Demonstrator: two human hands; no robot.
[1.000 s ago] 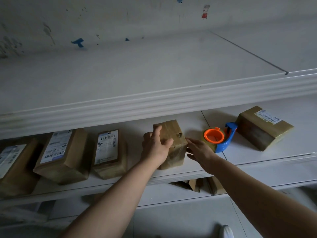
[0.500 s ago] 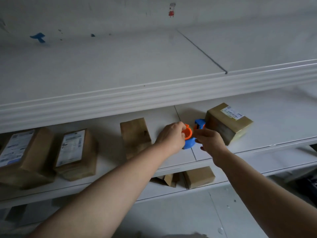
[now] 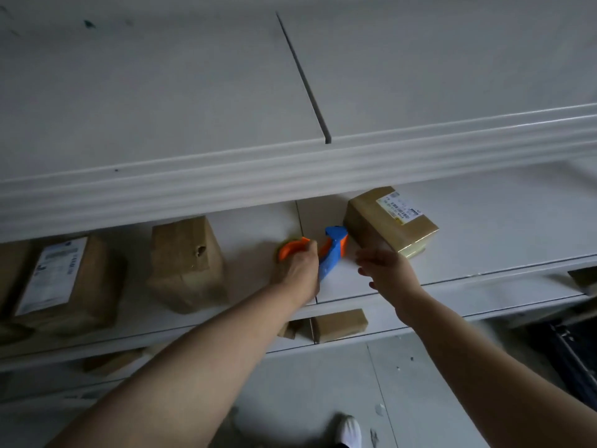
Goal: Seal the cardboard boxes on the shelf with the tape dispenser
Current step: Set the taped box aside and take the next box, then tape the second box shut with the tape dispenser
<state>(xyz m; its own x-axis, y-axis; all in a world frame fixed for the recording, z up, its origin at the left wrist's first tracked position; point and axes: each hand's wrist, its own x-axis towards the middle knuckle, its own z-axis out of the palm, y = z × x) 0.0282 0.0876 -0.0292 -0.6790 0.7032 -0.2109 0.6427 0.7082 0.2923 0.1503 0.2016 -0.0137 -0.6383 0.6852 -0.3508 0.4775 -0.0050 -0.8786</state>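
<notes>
Left hand (image 3: 298,270): off the torn box (image 3: 184,260), now grips the tape dispenser (image 3: 332,253), which seems tipped up on edge. Right hand (image 3: 387,270): off the dispenser, fingers spread beside the labelled box (image 3: 387,221).

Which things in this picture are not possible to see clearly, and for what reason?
All in the head view:
- Tape roll in the tape dispenser: covered by the left hand, so the amount of tape is unknown.
- Print on the label of the right box: too small and blurred.
- Whether the right hand touches that box: unclear, motion blur.
- Lower boxes: partly hidden by the shelf edge.
- Far-left box: cut off by the picture edge.
</notes>
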